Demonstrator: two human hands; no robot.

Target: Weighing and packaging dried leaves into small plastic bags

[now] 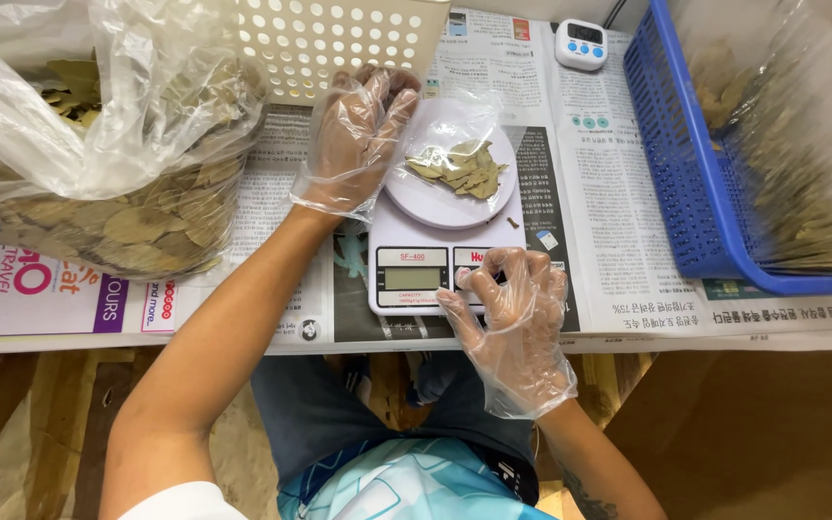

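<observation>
Bay leaves [462, 168] in a small clear bag [455, 144] sit on the round white pan of the kitchen scale [426, 255], middle of the table. Looks like a weighing step: a portion is on the pan and the reading is being set or checked.

Nearest the camera, right hand [512, 323], in a loose clear plastic glove, is at the front panel of the scale, right of the grey display [411, 278]. Fingers are curled in, fingertips [464, 281] bunched on the button area. It grips nothing; it seems to be pressing or about to press. Exact button hidden under the hand.

Farther up, left hand [353, 140], also gloved, stands on edge at the left rim of the pan, fingers nearly straight and close together, slightly cupped toward the bag. It touches or nearly touches the bag's edge; cannot tell if it pinches the plastic. No leaf visibly held.

Judgement: next move calls for a light, short press so the scale does not shift, and the left hand kept off the pan so the reading is true. Display digits too small to read.

Around: newspaper [589, 193] covers the table. Big clear sack of dried leaves [117, 183] at far left, cream perforated basket [329, 39] behind the left hand, white digital timer [581, 44] at the far edge, blue plastic basket [686, 183] lined with plastic and holding more leaves at right.
</observation>
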